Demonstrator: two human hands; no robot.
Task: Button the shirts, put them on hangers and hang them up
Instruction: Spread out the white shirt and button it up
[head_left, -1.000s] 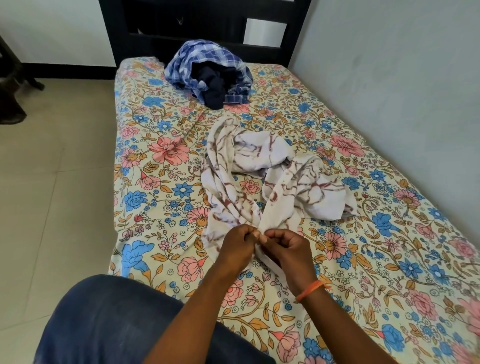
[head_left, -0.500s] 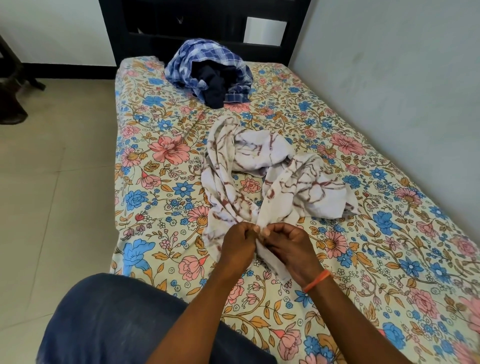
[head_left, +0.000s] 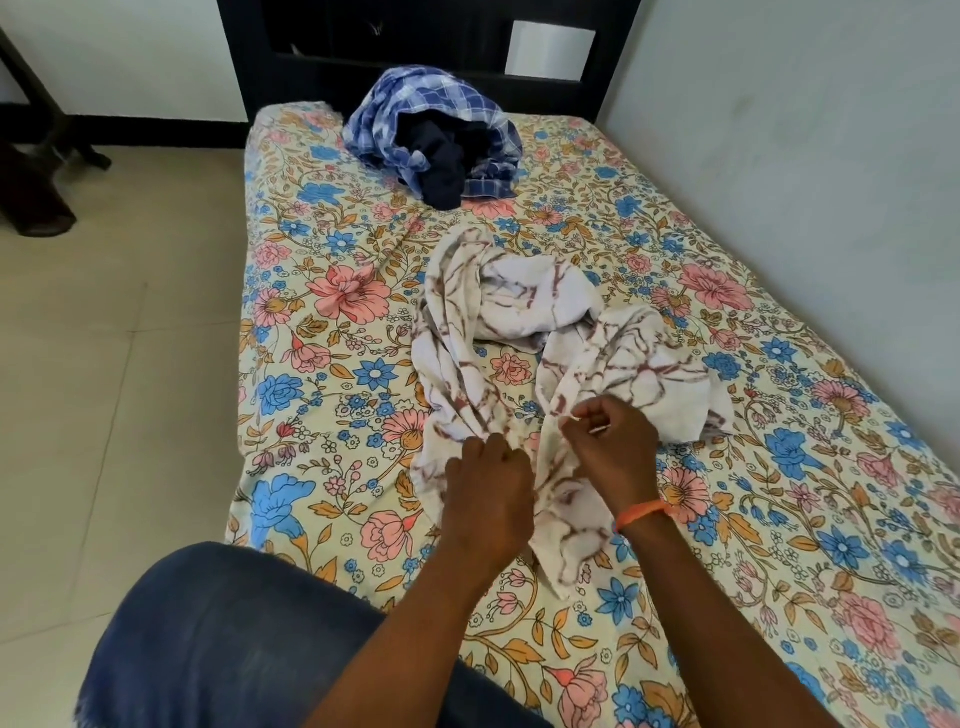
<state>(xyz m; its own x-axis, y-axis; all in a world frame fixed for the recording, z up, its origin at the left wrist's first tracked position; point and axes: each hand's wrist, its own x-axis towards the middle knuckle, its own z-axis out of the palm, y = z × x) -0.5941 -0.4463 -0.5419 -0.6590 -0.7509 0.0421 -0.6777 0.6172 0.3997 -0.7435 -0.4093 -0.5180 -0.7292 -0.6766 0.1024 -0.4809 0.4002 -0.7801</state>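
- Both hands curl onto the white patterned shirt (head_left: 524, 332): my left hand (head_left: 488, 480) bunches the left front edge in curled fingers, my right hand (head_left: 608, 447) pinches the other front edge just above it.
- Hands are close together but not touching, a small strip of cloth between them.
- Shirt lies crumpled on the bed (head_left: 322, 332), mid-mattress, lower hem trailing toward me past the orange wristband (head_left: 644, 512).
- Second pile, a blue checked shirt (head_left: 431, 111) wrapped round a dark garment (head_left: 441, 161), sits well apart near the dark headboard (head_left: 415, 52).
- No hangers in view.
- Handling, my guess: thin, light, floppy cloth; it won't hold shape and slides easily over the sheet. Best hold is at the two placket edges right by a button and its hole, fingertips only, keeping the cloth taut between hands. I can't make out any button or hole here.
- Versus half a second ago: hands were pressed together at one point low on the front; now they are parted, right hand up and outward, left hand lower. I read it as one button done and moving to the next, not certain.
- Shirt body and far pile lie as before.
- Task is early: buttoning only.
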